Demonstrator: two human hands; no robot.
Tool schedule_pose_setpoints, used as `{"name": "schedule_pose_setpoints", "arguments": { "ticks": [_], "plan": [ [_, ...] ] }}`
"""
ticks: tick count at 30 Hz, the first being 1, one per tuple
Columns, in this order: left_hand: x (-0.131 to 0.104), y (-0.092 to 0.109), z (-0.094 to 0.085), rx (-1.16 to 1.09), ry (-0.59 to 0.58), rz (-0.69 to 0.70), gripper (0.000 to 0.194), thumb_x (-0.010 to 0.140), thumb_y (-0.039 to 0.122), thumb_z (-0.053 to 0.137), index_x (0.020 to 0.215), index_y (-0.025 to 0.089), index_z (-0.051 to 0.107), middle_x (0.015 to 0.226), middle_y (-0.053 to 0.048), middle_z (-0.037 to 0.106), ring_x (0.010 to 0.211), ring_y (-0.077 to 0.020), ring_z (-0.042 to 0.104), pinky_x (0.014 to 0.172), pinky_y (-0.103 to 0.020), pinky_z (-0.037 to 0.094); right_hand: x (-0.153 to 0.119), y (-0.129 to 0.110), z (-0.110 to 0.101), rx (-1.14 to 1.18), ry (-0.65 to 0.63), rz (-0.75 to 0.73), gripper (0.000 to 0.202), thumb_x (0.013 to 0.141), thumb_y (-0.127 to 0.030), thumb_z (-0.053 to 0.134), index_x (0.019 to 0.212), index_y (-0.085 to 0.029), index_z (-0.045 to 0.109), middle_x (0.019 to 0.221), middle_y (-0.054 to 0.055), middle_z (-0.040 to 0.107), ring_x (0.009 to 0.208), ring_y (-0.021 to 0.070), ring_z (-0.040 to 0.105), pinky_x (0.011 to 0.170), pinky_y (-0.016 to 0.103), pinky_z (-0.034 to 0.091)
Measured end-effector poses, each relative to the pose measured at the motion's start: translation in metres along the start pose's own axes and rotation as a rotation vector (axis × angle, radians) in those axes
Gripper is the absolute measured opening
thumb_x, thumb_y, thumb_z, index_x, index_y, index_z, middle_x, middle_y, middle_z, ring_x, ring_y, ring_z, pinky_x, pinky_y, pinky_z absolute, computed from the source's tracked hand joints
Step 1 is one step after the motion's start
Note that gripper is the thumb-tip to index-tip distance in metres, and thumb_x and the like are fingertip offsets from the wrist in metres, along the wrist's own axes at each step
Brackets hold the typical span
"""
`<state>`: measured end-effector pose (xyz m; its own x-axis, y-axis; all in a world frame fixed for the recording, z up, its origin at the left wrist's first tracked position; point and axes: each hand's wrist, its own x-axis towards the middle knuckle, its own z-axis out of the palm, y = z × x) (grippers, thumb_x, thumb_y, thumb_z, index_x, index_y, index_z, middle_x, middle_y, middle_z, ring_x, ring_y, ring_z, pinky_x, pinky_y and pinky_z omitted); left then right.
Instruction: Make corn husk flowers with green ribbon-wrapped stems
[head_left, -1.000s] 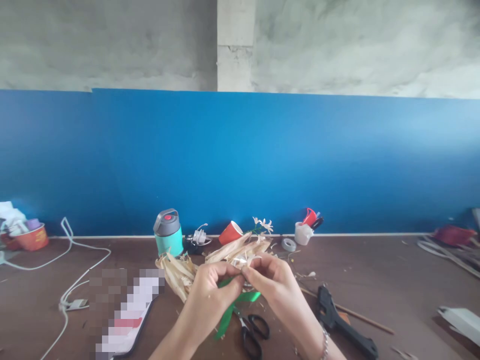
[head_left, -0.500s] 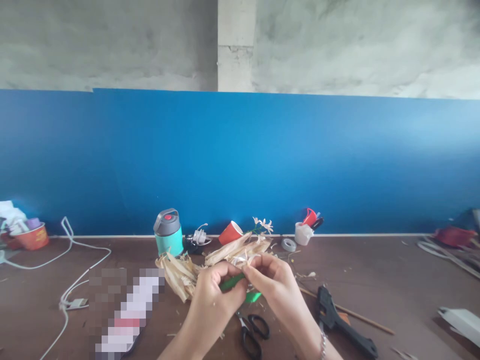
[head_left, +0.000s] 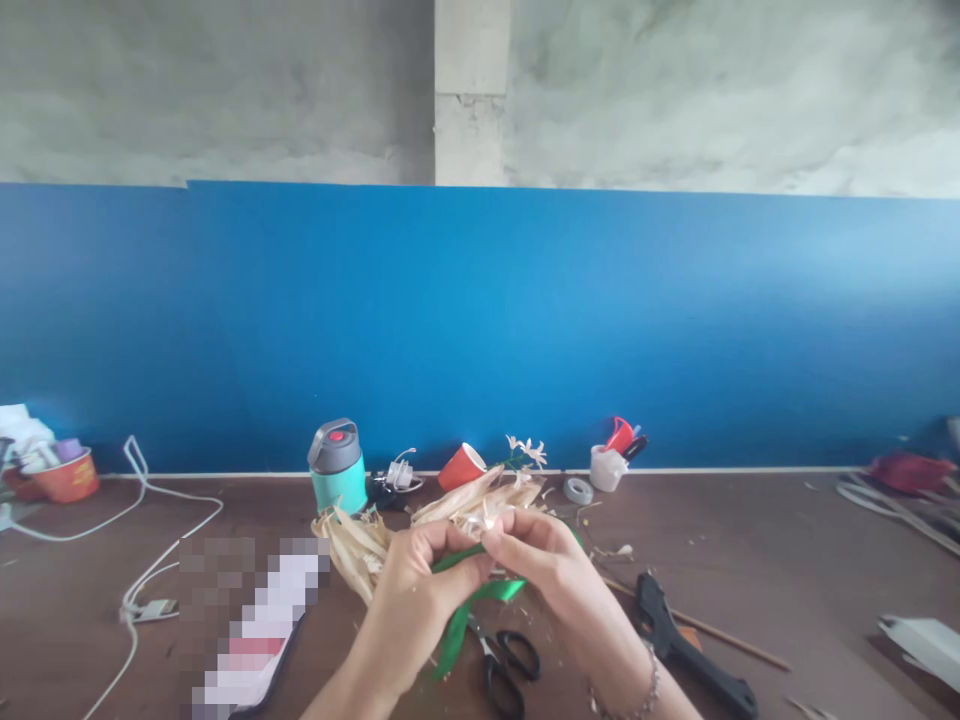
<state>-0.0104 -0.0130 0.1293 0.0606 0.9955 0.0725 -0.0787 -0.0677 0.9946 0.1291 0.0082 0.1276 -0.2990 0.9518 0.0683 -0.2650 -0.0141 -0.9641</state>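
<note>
My left hand (head_left: 427, 590) is closed, thumb and forefinger pinching a shiny green ribbon (head_left: 491, 595). One length of the ribbon hangs below the fingers and another stretches behind my right hand. My right hand (head_left: 544, 560) is closed in a pinch close to the left fingertips, at the base of a small pale flower-like piece (head_left: 480, 518). The fingers hide where ribbon and pale piece meet. Dried corn husks (head_left: 352, 545) lie just behind both hands. Scissors (head_left: 510, 665) with black handles rest on the table beneath them.
A black glue gun (head_left: 686, 640) and a thin stick (head_left: 727, 635) lie at right. Along the blue partition stand a turquoise flask (head_left: 337, 480), a tipped orange cup (head_left: 461, 467), a tape roll (head_left: 577, 490) and a white cup (head_left: 606, 468). A white cable (head_left: 139, 575) trails at left.
The green ribbon now shows more, hanging below my left hand and stretching behind the right. Both hands have shifted slightly, still pinching close together.
</note>
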Motion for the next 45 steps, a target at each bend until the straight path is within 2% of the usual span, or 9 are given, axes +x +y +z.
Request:
{"name": "schedule_pose_setpoints", "arguments": {
  "ticks": [5,8,11,13,17,23,26,36,45],
  "plan": [
    [0.002,0.002,-0.003,-0.066,-0.036,0.006,0.015,0.063,0.022,0.076,0.055,0.014,0.065,0.056,0.004,0.056,0.05,-0.0064,0.04,0.048,-0.018,0.03,-0.004,-0.006,-0.001,0.062,-0.15,0.053,0.023,0.067,-0.032,0.075,0.078,-0.012,0.071,0.069,0.002,0.062,0.063,0.0103,0.05,0.059,0.021,0.038],
    [0.002,0.003,-0.002,-0.049,-0.045,0.0,0.011,0.065,0.023,0.074,0.062,0.015,0.069,0.06,0.001,0.062,0.055,-0.0091,0.047,0.052,-0.019,0.035,-0.005,-0.005,0.001,0.046,-0.063,0.025,0.02,0.066,-0.033,0.075,0.069,-0.014,0.072,0.064,0.001,0.061,0.063,0.0106,0.049,0.061,0.022,0.039],
    [0.001,0.003,0.0,-0.02,-0.052,0.006,0.008,0.067,0.022,0.072,0.063,0.016,0.069,0.056,0.002,0.061,0.056,-0.0112,0.05,0.056,-0.021,0.039,-0.005,-0.006,0.002,0.03,0.04,0.013,0.021,0.059,-0.033,0.079,0.055,-0.015,0.069,0.058,-0.001,0.058,0.058,0.0104,0.047,0.058,0.022,0.037],
    [0.0,0.003,0.0,0.015,-0.04,0.012,0.012,0.067,0.022,0.072,0.058,0.016,0.066,0.051,0.003,0.056,0.052,-0.0107,0.048,0.053,-0.021,0.037,-0.005,-0.006,0.002,0.026,0.051,0.021,0.024,0.057,-0.034,0.08,0.053,-0.015,0.066,0.056,-0.001,0.056,0.055,0.0103,0.045,0.055,0.023,0.036],
    [-0.002,0.002,0.003,0.071,0.013,0.054,0.017,0.067,0.024,0.071,0.055,0.015,0.063,0.049,0.004,0.053,0.047,-0.0086,0.041,0.048,-0.02,0.033,-0.003,-0.003,0.003,0.019,0.034,0.004,0.025,0.056,-0.032,0.08,0.06,-0.015,0.063,0.058,-0.001,0.055,0.055,0.0094,0.042,0.053,0.022,0.033],
    [-0.005,0.002,0.01,0.081,0.115,0.082,0.022,0.065,0.028,0.069,0.05,0.016,0.058,0.043,0.006,0.043,0.042,-0.0072,0.033,0.044,-0.02,0.029,-0.003,0.0,0.003,-0.21,0.102,-0.046,0.03,0.067,-0.04,0.071,0.057,-0.014,0.061,0.052,-0.003,0.047,0.05,0.0087,0.034,0.047,0.023,0.025],
    [-0.005,0.0,0.011,0.085,0.104,0.09,0.026,0.066,0.03,0.069,0.05,0.016,0.054,0.042,0.007,0.04,0.042,-0.007,0.031,0.043,-0.02,0.027,-0.004,0.0,0.002,-0.258,0.123,-0.09,0.03,0.066,-0.041,0.07,0.056,-0.014,0.062,0.054,-0.001,0.049,0.051,0.0094,0.035,0.048,0.024,0.026],
    [-0.006,-0.003,0.01,0.054,0.024,0.068,0.024,0.067,0.032,0.069,0.056,0.016,0.054,0.049,0.005,0.046,0.044,-0.0081,0.037,0.041,-0.02,0.028,-0.009,-0.006,0.008,-0.201,0.148,-0.186,0.028,0.064,-0.04,0.073,0.054,-0.015,0.067,0.062,0.003,0.055,0.059,0.0148,0.047,0.055,0.027,0.037],
    [-0.003,-0.001,0.006,0.094,-0.027,0.164,0.018,0.075,0.032,0.063,0.065,0.016,0.065,0.049,0.004,0.051,0.046,-0.0099,0.043,0.044,-0.02,0.034,-0.006,-0.001,0.007,-0.064,0.211,-0.118,0.03,0.061,-0.038,0.076,0.054,-0.014,0.06,0.058,0.0,0.052,0.054,0.0106,0.042,0.051,0.024,0.034]
  ]
}}
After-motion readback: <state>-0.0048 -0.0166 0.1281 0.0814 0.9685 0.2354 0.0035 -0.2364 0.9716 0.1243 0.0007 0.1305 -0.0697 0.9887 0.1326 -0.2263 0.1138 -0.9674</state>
